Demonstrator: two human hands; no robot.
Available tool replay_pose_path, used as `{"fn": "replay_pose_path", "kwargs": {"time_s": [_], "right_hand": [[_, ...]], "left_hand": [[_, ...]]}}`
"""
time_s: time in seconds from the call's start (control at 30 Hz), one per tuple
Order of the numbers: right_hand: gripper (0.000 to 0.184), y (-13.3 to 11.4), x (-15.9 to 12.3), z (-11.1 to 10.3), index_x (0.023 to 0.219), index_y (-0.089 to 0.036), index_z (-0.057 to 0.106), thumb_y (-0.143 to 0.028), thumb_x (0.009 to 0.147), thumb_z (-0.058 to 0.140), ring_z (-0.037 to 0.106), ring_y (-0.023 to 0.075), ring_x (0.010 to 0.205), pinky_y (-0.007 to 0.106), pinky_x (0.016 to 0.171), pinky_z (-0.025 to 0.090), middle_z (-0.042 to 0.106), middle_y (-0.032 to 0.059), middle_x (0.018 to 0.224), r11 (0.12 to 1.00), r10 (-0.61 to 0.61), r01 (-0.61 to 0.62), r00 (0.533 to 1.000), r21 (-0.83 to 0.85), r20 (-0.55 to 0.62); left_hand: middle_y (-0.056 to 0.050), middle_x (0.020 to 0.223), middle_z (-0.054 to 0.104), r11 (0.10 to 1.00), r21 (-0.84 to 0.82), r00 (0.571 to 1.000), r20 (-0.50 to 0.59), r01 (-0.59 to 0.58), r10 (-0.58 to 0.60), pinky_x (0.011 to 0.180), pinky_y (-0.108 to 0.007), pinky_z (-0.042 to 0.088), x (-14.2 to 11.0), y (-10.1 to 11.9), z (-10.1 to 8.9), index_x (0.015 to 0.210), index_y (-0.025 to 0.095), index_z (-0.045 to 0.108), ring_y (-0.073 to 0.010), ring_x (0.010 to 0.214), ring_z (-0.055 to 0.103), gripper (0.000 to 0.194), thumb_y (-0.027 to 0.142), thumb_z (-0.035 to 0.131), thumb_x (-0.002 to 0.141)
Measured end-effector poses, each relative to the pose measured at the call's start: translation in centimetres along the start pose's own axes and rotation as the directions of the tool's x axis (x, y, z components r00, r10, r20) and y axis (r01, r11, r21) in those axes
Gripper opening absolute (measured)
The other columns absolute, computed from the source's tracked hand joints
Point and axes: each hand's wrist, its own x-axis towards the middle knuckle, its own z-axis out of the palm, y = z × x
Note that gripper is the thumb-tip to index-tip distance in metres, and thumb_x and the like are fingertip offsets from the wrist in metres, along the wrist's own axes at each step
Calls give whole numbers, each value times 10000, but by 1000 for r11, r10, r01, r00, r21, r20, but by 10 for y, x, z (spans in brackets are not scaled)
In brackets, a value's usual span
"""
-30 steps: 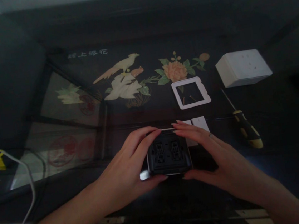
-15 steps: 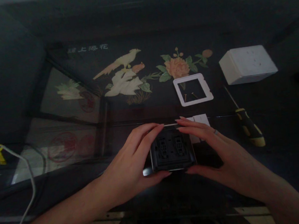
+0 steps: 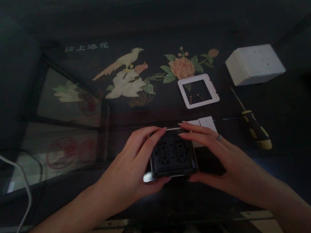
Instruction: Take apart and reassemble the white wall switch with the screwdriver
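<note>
Switch module [image 3: 172,154], black: likely light, rigid; best taken by its edges, where both hands' fingers [image 3: 157,134] are clamped.

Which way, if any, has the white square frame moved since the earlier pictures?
No, no direction: the white square frame still lies at the near edge of the inlaid pink peony.

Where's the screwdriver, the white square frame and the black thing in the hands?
Screwdriver [image 3: 257,131]: head view, on its handle.
White square frame [image 3: 213,89]: head view, its right side.
Black thing [image 3: 172,154]: head view, middle of its face.
</note>
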Motion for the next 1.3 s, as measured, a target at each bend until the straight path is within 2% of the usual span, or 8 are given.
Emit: {"fn": "replay_pose_path", "kwargs": {"time_s": [0.3, 0.53, 0.87, 1.03, 1.1, 1.17, 1.23, 1.3], "right_hand": [[721, 3, 2, 1, 1407, -296, 345, -244, 807, 741, 437, 225, 1399, 447, 1135, 409, 450, 83, 1510, 998, 6, -3, 999, 67, -42], [743, 6, 2, 3, 1390, -284, 375, -243, 770, 784, 453, 199, 1386, 383, 1152, 385, 481, 80, 1489, 996, -14, 20, 997, 88, -75], [821, 11, 4, 4, 1438, -289, 346, -303, 757, 803, 460, 197, 1380, 392, 1147, 393, 492, 84, 1487, 994, -27, 35, 997, 102, -79], [912, 7, 1, -1, 1490, -278, 277, -336, 750, 807, 425, 215, 1408, 398, 1124, 425, 444, 99, 1530, 997, -66, 68, 996, 30, -65], [836, 6, 2, -10, 1484, -264, 311, -365, 791, 768, 458, 219, 1384, 397, 1099, 455, 479, 98, 1506, 997, -82, 80, 988, -23, -130], [618, 9, 8, -25, 1413, -245, 440, -335, 859, 699, 555, 214, 1289, 388, 1050, 494, 585, 85, 1403, 995, -65, 44, 967, -93, -245], [339, 17, 21, -41, 1239, -220, 606, -262, 904, 634, 645, 203, 1137, 370, 980, 526, 688, 68, 1230, 976, -20, -53, 943, -212, -331], [179, 27, 40, -56, 1066, -197, 690, -202, 910, 601, 667, 200, 1025, 353, 910, 531, 727, 59, 1070, 866, 59, -208, 946, -455, -319]], "left_hand": [[-167, 1389, 420, 999, 51, 1000, -14, -18, 19, 1091, -452, 457, 1, -1, 3, 1433, 169, 304, -310, 1282, 464, 765, 272, 706, 790], [-150, 1390, 417, 999, 49, 999, -27, -18, 19, 1102, -426, 452, 0, -2, 4, 1435, 179, 301, -293, 1287, 463, 779, 261, 714, 780], [-143, 1394, 414, 999, 46, 999, -37, -5, 7, 1102, -451, 454, -2, -2, 8, 1435, 203, 297, -299, 1297, 460, 778, 259, 709, 778], [-137, 1393, 434, 998, 66, 998, -57, 9, -5, 1046, -444, 509, -2, -1, 7, 1437, 230, 292, -306, 1268, 503, 812, 236, 723, 748], [-130, 1395, 447, 997, 74, 998, -55, 17, -13, 1015, -445, 532, -1, -1, 7, 1442, 253, 285, -309, 1249, 526, 853, 225, 747, 725], [-129, 1394, 456, 996, 91, 998, -64, 20, -15, 1003, -473, 534, -1, -1, 7, 1451, 272, 273, -325, 1240, 531, 932, 251, 801, 684], [-131, 1394, 459, 994, 109, 997, -80, 11, -2, 1004, -520, 518, -1, -3, 7, 1458, 286, 269, -353, 1242, 517, 1020, 320, 862, 628], [-126, 1394, 460, 995, 99, 994, -107, 6, 4, 1017, -546, 493, -1, -6, 8, 1454, 298, 290, -365, 1252, 496, 1009, 385, 866, 630]]}}
